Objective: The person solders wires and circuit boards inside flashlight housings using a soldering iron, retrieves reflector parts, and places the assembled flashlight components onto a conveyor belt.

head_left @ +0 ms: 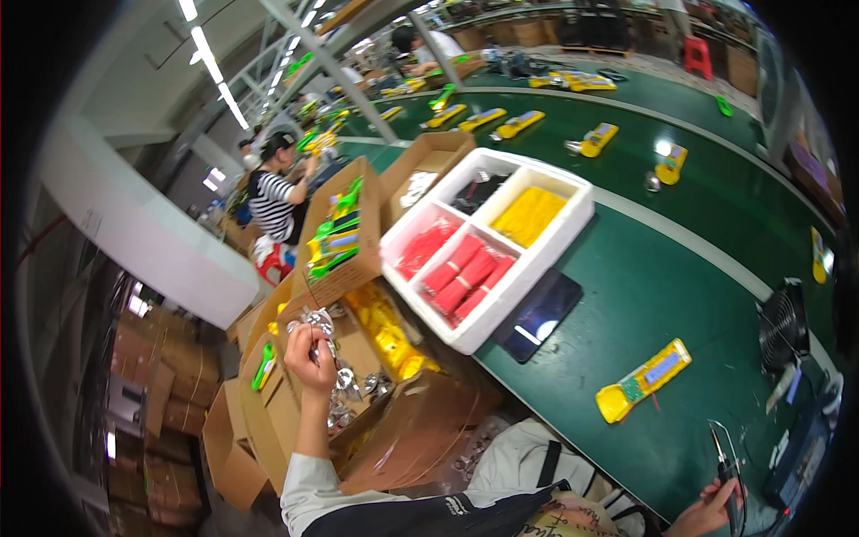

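Observation:
My left hand (309, 355) reaches over an open cardboard box (284, 421), its fingers curled closed on a shiny silver part (317, 319). More shiny round metal parts (344, 380) lie in the box below it, beside yellow plastic housings (383, 333). At the lower right, my right hand (710, 510) grips a black soldering iron (731, 488), tip pointing up and away, with a thin curved metal piece beside the tip. A yellow housing (642, 380) with a green circuit board and a short red wire lies on the green table (617, 291), apart from both hands.
A white foam tray (465, 336) holds red, black and yellow wires; a dark phone (540, 313) lies beside it. A small black fan (781, 327) stands at right. Yellow units (599, 140) line the green conveyor (716, 192). A co-worker in stripes (276, 192) sits at far left.

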### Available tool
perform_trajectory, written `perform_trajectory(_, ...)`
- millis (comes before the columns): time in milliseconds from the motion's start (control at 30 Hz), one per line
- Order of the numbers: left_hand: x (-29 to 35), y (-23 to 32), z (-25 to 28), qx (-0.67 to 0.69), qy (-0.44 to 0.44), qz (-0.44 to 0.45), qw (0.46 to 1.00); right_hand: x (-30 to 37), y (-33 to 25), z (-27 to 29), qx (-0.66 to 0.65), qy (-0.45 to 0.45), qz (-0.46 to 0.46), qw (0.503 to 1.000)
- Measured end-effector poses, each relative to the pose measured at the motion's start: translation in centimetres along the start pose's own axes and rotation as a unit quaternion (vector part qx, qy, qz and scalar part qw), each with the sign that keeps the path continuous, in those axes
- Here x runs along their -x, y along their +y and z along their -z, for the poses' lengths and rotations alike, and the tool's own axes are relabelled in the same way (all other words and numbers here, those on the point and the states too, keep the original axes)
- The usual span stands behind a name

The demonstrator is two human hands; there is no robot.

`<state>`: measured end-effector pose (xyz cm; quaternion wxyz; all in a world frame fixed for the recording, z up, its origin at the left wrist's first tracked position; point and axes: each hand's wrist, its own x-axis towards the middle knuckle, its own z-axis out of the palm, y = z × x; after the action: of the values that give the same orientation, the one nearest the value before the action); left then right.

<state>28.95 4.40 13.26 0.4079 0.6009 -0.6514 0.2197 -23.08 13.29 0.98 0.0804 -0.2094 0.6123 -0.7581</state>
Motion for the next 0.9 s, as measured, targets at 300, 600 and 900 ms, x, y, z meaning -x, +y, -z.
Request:
perform_trajectory(300, -1.9, 19.2, -18.1, 0.32, -0.177, -0.128, 0.922, -0.2, 2.0, 3.2, -0.033, 0.016, -0.041, 0.998)
perform_trajectory(600, -4.4, 19.5, -27.1, 0.178, -0.212, -0.305, 0.911, -0.2, 1.9, 4.3, -0.006, 0.059, -0.048, 0.997)
perform_trajectory(900, -1.1, 19.3, -20.9, 0.126, -0.378, 0.159, 0.903, -0.2, 1.8, 3.6, 0.015, 0.113, -0.053, 0.992)
